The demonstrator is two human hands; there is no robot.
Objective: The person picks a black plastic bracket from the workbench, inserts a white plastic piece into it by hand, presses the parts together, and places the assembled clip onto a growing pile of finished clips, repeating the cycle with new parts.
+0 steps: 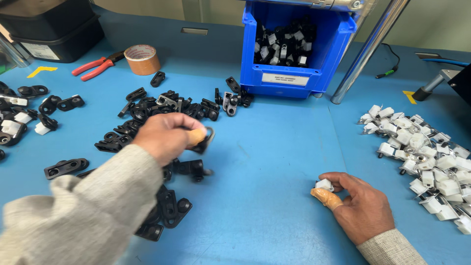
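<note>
While both hands over blue table: black bracket point(205, 139) pinched in left fingers point(197, 136), white clip point(324, 184) in right fingers point(327, 198).

black bracket point(205, 139) motion-blurred, white clip point(324, 184) mostly hidden by fingers point(327, 198)

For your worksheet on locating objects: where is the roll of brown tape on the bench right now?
In the head view, the tape roll sits at the upper left of the blue bench, just right of the red pliers and left of the blue bin.

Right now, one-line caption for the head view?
Left hand lifts a black bracket; right hand pinches a white clip on the blue table.
</note>
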